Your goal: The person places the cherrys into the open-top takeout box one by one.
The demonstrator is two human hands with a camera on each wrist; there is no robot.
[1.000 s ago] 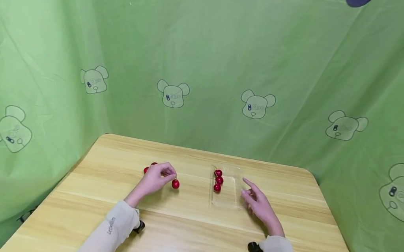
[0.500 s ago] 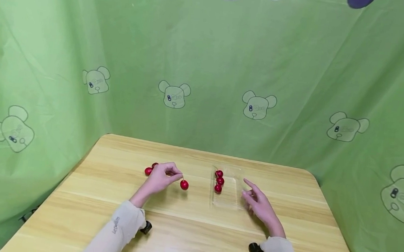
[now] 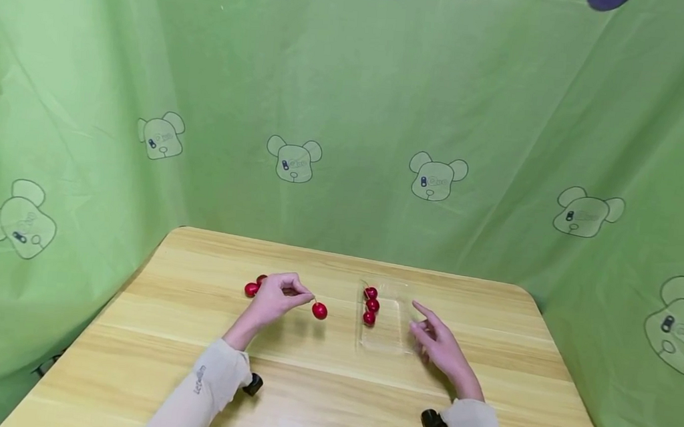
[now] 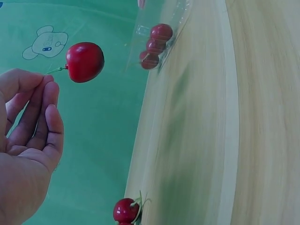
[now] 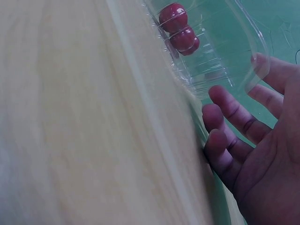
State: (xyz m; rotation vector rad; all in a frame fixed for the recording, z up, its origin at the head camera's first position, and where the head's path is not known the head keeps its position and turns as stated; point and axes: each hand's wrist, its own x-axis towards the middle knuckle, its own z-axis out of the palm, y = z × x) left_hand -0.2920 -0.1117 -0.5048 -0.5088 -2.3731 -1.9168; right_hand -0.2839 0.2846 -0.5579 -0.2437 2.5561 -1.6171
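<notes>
My left hand (image 3: 275, 297) pinches a red cherry (image 4: 85, 62) by its thin green stem between thumb and fingertips. In the head view that cherry hangs above the table, left of a clear plastic box (image 3: 385, 341). Three cherries (image 3: 373, 306) lie in a row along the box's left side. Beside the box's right edge is my right hand (image 3: 441, 347), its fingers loosely spread, holding nothing. In the right wrist view its fingertips (image 5: 220, 96) are right at the clear wall. Behind my left hand, more cherries (image 3: 251, 289) rest on the table, partly hidden by the hand.
The wooden table (image 3: 327, 400) has light, striped grain. A green curtain (image 3: 353, 228) with printed bear heads hangs behind it and along both sides. Black wrist cameras (image 3: 431, 421) sit under both sleeves.
My left hand has moved right with the cherry, bringing it closer to the box. The cherries behind that hand show more now. My right hand has stayed in place.
</notes>
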